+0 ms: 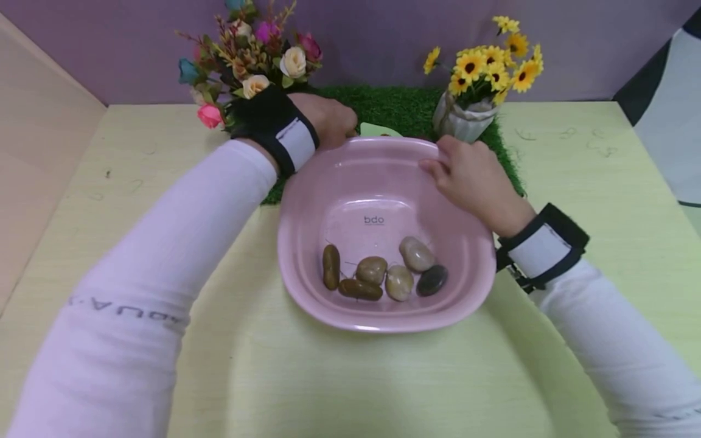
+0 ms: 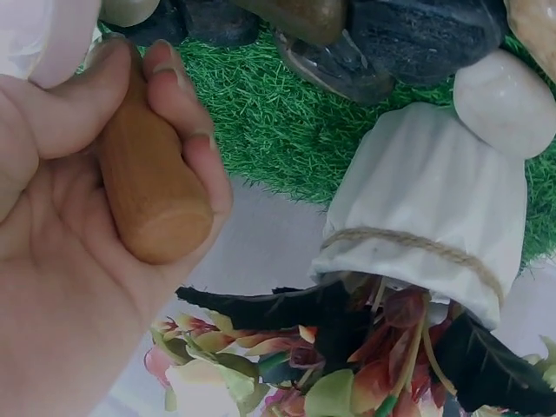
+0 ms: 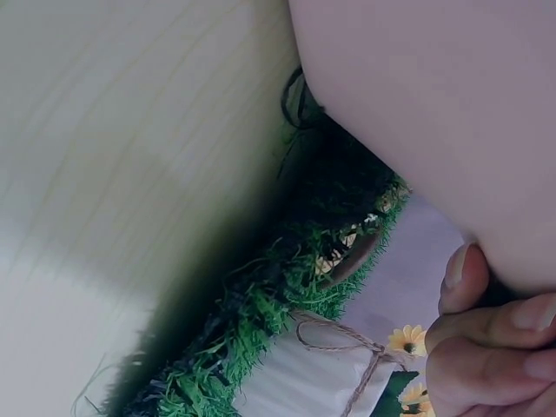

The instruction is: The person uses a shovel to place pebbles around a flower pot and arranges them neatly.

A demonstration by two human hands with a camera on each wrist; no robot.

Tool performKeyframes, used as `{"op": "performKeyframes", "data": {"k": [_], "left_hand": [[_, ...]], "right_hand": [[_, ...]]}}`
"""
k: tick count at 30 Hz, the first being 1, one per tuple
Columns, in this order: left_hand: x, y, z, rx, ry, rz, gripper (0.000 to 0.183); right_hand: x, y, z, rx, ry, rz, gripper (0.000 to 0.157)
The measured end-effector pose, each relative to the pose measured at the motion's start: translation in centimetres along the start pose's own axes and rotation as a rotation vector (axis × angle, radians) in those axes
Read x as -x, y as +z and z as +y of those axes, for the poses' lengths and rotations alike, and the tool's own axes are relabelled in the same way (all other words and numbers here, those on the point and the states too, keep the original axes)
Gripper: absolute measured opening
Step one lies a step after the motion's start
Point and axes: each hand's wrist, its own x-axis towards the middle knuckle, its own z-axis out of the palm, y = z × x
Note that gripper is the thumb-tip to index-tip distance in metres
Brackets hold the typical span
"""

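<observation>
A pink plastic basin (image 1: 378, 173) marked "bdo" is tilted, its far rim raised above the table. Several smooth stones (image 1: 372, 269) lie along its near side, brown, pale and dark grey. My right hand (image 1: 476, 176) grips the far right part of the rim; the right wrist view shows its curled fingers (image 3: 486, 347) beside the basin's underside. At the far left rim is my left hand (image 1: 325, 118). In the left wrist view it holds a rounded wooden handle (image 2: 156, 187) in curled fingers; the handle's other end is hidden.
Green artificial grass (image 1: 394, 103) lies behind the basin, with more stones (image 2: 417, 39) on it. A white pot (image 1: 465, 118) of yellow flowers stands right, and mixed artificial flowers (image 1: 254, 58) left. A light green edge (image 1: 378, 129) shows behind the rim.
</observation>
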Motion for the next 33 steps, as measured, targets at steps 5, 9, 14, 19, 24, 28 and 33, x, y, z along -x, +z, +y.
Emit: {"op": "performKeyframes", "data": {"k": [5,9,14,19,24,28,33], "left_hand": [[0.0,-0.1,0.1,-0.013,-0.007,-0.004,0.031],[0.1,0.1,0.2,-0.041,0.002,0.056,0.030],[0.4,0.7,0.7,-0.128,0.011,0.174,0.026],[0.6,1.0,0.9,-0.136,0.008,0.201,0.026],[0.5,1.3,1.0,-0.138,0.007,0.243,0.025],[0.4,1.8,1.2,-0.164,-0.011,0.320,0.026],[0.6,2.3,1.6,-0.259,-0.077,0.472,0.027]], "right_hand": [[0.0,0.0,0.0,-0.002,0.010,-0.002,0.030],[0.0,0.0,-0.1,-0.005,0.015,-0.008,0.030],[0.0,-0.1,-0.1,-0.002,0.016,-0.006,0.030],[0.1,-0.1,-0.1,0.005,0.016,-0.004,0.030],[0.1,-0.1,-0.2,0.005,0.023,-0.014,0.030],[0.1,-0.1,-0.2,0.006,0.023,-0.015,0.029],[0.1,-0.1,-0.1,0.013,0.011,-0.006,0.029]]}}
